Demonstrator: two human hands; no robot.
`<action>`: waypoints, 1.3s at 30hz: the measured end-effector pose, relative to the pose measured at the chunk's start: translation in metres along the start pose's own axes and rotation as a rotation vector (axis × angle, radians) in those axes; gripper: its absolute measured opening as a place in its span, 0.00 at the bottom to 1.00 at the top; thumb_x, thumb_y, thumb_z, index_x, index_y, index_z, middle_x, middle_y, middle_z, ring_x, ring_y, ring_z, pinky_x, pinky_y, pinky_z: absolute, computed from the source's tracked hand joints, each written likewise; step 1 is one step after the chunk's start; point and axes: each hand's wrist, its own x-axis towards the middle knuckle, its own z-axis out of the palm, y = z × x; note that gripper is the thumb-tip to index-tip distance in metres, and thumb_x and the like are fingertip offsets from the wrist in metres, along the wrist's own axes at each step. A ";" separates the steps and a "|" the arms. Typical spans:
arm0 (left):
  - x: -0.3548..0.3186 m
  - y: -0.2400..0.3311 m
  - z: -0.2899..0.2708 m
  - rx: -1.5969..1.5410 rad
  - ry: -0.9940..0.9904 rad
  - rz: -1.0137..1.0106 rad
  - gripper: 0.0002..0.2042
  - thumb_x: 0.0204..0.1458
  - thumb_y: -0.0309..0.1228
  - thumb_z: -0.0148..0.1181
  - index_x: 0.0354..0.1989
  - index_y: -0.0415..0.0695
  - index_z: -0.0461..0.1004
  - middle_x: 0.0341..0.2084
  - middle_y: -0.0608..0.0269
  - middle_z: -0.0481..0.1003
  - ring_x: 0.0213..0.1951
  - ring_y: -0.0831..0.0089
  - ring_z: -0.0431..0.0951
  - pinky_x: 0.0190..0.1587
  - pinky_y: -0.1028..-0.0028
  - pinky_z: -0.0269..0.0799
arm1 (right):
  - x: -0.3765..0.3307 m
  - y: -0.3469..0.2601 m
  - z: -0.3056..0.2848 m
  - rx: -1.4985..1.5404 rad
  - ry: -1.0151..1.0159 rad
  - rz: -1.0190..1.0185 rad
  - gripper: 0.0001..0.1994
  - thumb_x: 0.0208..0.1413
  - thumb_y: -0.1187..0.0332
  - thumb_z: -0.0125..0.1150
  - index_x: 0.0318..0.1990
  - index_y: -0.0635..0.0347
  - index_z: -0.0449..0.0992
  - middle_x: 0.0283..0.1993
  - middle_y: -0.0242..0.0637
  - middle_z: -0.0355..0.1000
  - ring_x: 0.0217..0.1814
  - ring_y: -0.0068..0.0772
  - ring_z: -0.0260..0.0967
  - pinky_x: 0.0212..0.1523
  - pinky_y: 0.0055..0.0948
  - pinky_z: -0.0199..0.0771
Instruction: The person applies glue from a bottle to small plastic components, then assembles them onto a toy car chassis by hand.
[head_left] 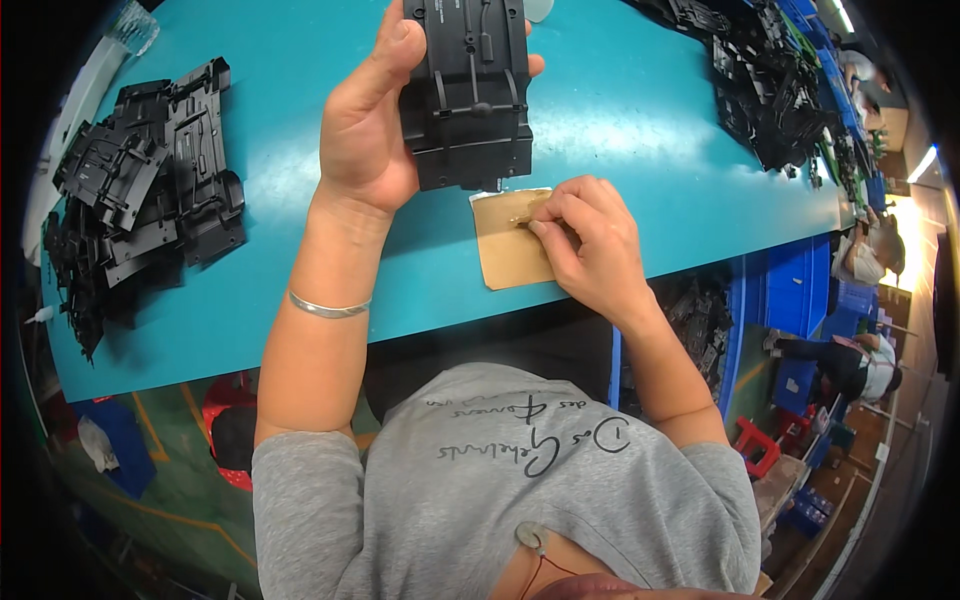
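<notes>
The left hand (365,145) holds a black plastic part (468,95) raised over the table (280,200), thumb along its left edge and fingertips showing at its right; the grip from behind and the sides seems chosen to leave the ribbed face clear and the other hand free; the right hand (597,240) is narrow, thumb and fingertip pinched at a small pale bit (519,219), too small to identify, over a brown sheet (510,262); the sheet lies close to the person, probably for easy reach.

The part's long axis runs away from the body, leaning only slightly; its near end points at the sheet, and its far end passes out of view.

Farther out, similar black parts lie in a left heap (150,180) and a right heap (765,90), likely kept aside for working room.
</notes>
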 end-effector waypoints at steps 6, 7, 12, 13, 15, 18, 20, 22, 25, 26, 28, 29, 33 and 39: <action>-0.004 0.000 -0.015 0.266 -0.007 -0.003 0.32 0.60 0.46 0.46 0.68 0.43 0.49 0.60 0.36 0.60 0.58 0.40 0.66 0.55 0.48 0.71 | 0.002 -0.002 0.002 -0.065 -0.011 -0.012 0.03 0.43 0.76 0.61 0.25 0.59 0.73 0.29 0.35 0.67 0.31 0.39 0.64 0.34 0.36 0.63; -0.004 0.000 -0.015 0.265 -0.004 -0.003 0.32 0.60 0.47 0.46 0.68 0.44 0.49 0.60 0.37 0.60 0.58 0.40 0.66 0.55 0.48 0.71 | 0.002 -0.002 0.001 -0.098 -0.021 -0.022 0.03 0.43 0.76 0.61 0.25 0.59 0.72 0.29 0.35 0.66 0.32 0.40 0.63 0.34 0.36 0.63; -0.004 -0.002 -0.013 0.270 -0.006 -0.010 0.32 0.60 0.48 0.45 0.68 0.43 0.49 0.61 0.37 0.60 0.58 0.41 0.67 0.55 0.47 0.71 | 0.002 -0.004 0.002 -0.107 -0.015 -0.053 0.03 0.43 0.76 0.60 0.25 0.59 0.72 0.30 0.36 0.66 0.32 0.40 0.63 0.35 0.37 0.63; -0.004 -0.002 -0.013 0.278 0.002 -0.011 0.33 0.61 0.49 0.44 0.68 0.43 0.49 0.61 0.37 0.59 0.58 0.42 0.67 0.55 0.47 0.71 | 0.002 -0.004 0.002 -0.122 -0.021 -0.067 0.03 0.43 0.76 0.60 0.25 0.59 0.72 0.30 0.36 0.66 0.32 0.40 0.63 0.34 0.37 0.63; -0.004 -0.003 -0.016 0.182 0.003 -0.038 0.33 0.61 0.51 0.42 0.68 0.42 0.49 0.61 0.37 0.59 0.58 0.42 0.67 0.55 0.47 0.71 | 0.004 -0.005 -0.001 -0.134 -0.021 -0.076 0.03 0.42 0.76 0.60 0.25 0.60 0.72 0.30 0.36 0.66 0.32 0.41 0.63 0.35 0.37 0.63; -0.004 -0.004 -0.018 0.081 -0.016 -0.063 0.33 0.62 0.52 0.37 0.68 0.40 0.49 0.61 0.36 0.58 0.59 0.43 0.66 0.55 0.47 0.71 | 0.007 -0.008 -0.004 -0.153 -0.041 -0.097 0.03 0.42 0.78 0.60 0.26 0.61 0.72 0.30 0.37 0.67 0.32 0.41 0.64 0.34 0.36 0.65; -0.004 -0.004 -0.016 0.077 -0.037 -0.063 0.33 0.63 0.52 0.34 0.68 0.39 0.49 0.61 0.35 0.58 0.59 0.43 0.66 0.55 0.47 0.71 | 0.008 -0.010 -0.007 -0.161 -0.060 -0.109 0.04 0.42 0.79 0.60 0.26 0.62 0.72 0.30 0.38 0.68 0.31 0.41 0.64 0.34 0.35 0.66; -0.003 -0.005 -0.014 0.093 0.020 -0.068 0.30 0.64 0.49 0.32 0.68 0.41 0.48 0.61 0.33 0.57 0.59 0.42 0.65 0.55 0.47 0.70 | 0.009 -0.011 -0.016 -0.144 -0.129 -0.106 0.02 0.43 0.77 0.60 0.27 0.62 0.73 0.30 0.38 0.67 0.32 0.41 0.64 0.34 0.34 0.66; -0.003 -0.008 -0.014 0.120 0.038 -0.037 0.25 0.65 0.44 0.37 0.66 0.45 0.52 0.55 0.37 0.66 0.54 0.47 0.72 0.53 0.55 0.74 | 0.012 -0.016 -0.029 0.179 -0.107 0.156 0.02 0.46 0.76 0.59 0.28 0.64 0.74 0.31 0.37 0.69 0.31 0.35 0.67 0.34 0.28 0.67; -0.003 -0.009 -0.011 0.122 0.037 -0.047 0.24 0.66 0.43 0.34 0.67 0.47 0.50 0.55 0.38 0.67 0.54 0.48 0.72 0.53 0.59 0.74 | 0.013 -0.016 -0.036 0.406 -0.146 0.356 0.02 0.50 0.75 0.58 0.30 0.64 0.74 0.30 0.32 0.70 0.31 0.26 0.67 0.35 0.22 0.66; -0.004 -0.012 -0.011 0.126 0.063 -0.068 0.25 0.65 0.43 0.34 0.68 0.48 0.48 0.55 0.37 0.66 0.54 0.48 0.72 0.54 0.58 0.74 | 0.013 -0.009 -0.036 0.663 -0.122 0.502 0.02 0.52 0.74 0.58 0.30 0.63 0.74 0.29 0.30 0.70 0.30 0.23 0.66 0.34 0.21 0.65; -0.005 -0.012 -0.011 0.115 0.068 -0.082 0.25 0.65 0.43 0.35 0.69 0.49 0.47 0.56 0.37 0.66 0.54 0.48 0.72 0.54 0.57 0.74 | 0.012 -0.004 -0.036 0.935 -0.116 0.643 0.03 0.53 0.72 0.58 0.30 0.61 0.74 0.29 0.28 0.69 0.30 0.19 0.64 0.33 0.19 0.63; -0.006 -0.015 -0.014 0.079 0.097 -0.109 0.25 0.65 0.43 0.35 0.68 0.49 0.48 0.56 0.39 0.66 0.54 0.48 0.72 0.53 0.56 0.74 | 0.008 0.013 -0.035 1.273 -0.151 0.787 0.04 0.53 0.71 0.57 0.31 0.61 0.73 0.33 0.31 0.69 0.31 0.18 0.62 0.30 0.18 0.61; -0.007 -0.019 -0.015 0.088 0.145 -0.122 0.24 0.65 0.43 0.36 0.67 0.49 0.50 0.55 0.42 0.67 0.53 0.51 0.73 0.52 0.56 0.75 | 0.008 0.016 -0.032 1.553 -0.188 0.845 0.04 0.54 0.70 0.58 0.31 0.60 0.74 0.30 0.30 0.70 0.29 0.17 0.61 0.30 0.18 0.60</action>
